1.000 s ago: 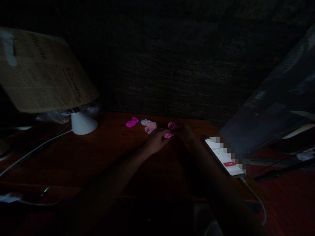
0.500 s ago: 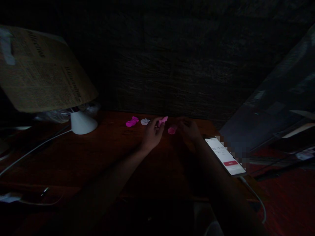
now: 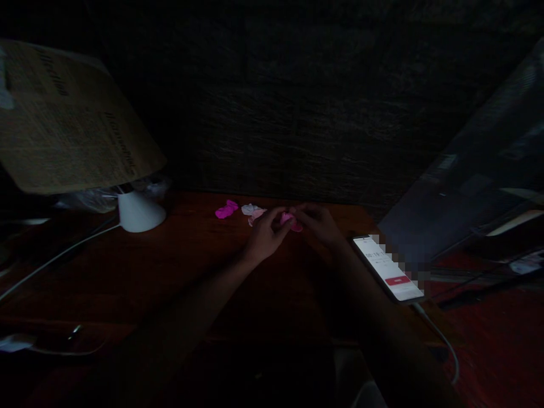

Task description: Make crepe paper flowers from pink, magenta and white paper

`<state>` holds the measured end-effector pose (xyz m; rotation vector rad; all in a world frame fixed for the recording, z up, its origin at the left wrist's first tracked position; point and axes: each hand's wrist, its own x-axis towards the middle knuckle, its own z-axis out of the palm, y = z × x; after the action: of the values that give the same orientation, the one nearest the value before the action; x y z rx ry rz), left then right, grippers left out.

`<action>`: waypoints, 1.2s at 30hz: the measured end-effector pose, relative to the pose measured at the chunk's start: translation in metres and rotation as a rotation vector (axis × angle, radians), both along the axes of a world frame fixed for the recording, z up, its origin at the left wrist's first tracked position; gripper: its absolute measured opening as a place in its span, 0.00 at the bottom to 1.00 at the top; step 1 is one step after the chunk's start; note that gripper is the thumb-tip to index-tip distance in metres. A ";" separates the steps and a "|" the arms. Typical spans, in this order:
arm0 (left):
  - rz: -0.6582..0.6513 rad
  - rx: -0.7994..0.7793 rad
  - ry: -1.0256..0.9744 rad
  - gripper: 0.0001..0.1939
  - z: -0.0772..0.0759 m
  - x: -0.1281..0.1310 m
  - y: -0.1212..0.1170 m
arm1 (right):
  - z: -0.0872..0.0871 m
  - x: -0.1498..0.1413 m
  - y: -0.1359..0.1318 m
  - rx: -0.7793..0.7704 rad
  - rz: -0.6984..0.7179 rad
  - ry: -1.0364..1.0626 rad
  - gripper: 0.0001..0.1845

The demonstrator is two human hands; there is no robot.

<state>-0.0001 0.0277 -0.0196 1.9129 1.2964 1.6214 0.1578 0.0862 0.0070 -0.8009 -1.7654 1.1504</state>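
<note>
My left hand (image 3: 266, 235) is closed in a pinch on a pink crumpled piece (image 3: 287, 217), thin like paper or cloth. From the other side, the fingertips of my right hand (image 3: 321, 224) meet the same piece, pressed together. A deeper pink piece (image 3: 297, 227) shows just below and behind the fingertips, on the table. Left of my hands lie a pale pink piece (image 3: 256, 216), partly covered by my left hand, a white piece (image 3: 248, 209) and a bright magenta piece (image 3: 226, 209).
A lamp with a white base (image 3: 140, 212) and a newsprint shade (image 3: 76, 124) stands at the left of the wooden table (image 3: 178, 272). A lit phone (image 3: 389, 269) with a cable lies by the right edge. A dark wall (image 3: 272, 113) rises behind.
My left hand has lifted the pink piece and turned it upward. My right hand moved away to the right, then came back to meet it. The pale pink piece was covered, then showed again.
</note>
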 end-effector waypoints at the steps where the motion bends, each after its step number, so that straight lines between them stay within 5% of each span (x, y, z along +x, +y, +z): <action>1: -0.008 -0.008 -0.002 0.12 0.000 0.000 0.000 | 0.000 0.000 -0.001 0.003 -0.009 0.004 0.24; 18: -0.007 -0.039 0.058 0.12 0.005 0.000 -0.004 | 0.004 -0.006 -0.008 -0.066 0.026 0.058 0.25; 28: 0.042 -0.030 0.158 0.04 0.003 -0.002 -0.004 | -0.001 -0.008 -0.011 0.227 -0.124 -0.221 0.25; 36: -0.025 -0.045 -0.040 0.11 0.000 0.000 -0.001 | 0.003 -0.012 -0.013 0.069 -0.017 -0.026 0.27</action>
<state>-0.0005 0.0271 -0.0193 1.8541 1.2770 1.5965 0.1455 0.0733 0.0100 -0.7912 -1.8067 1.0660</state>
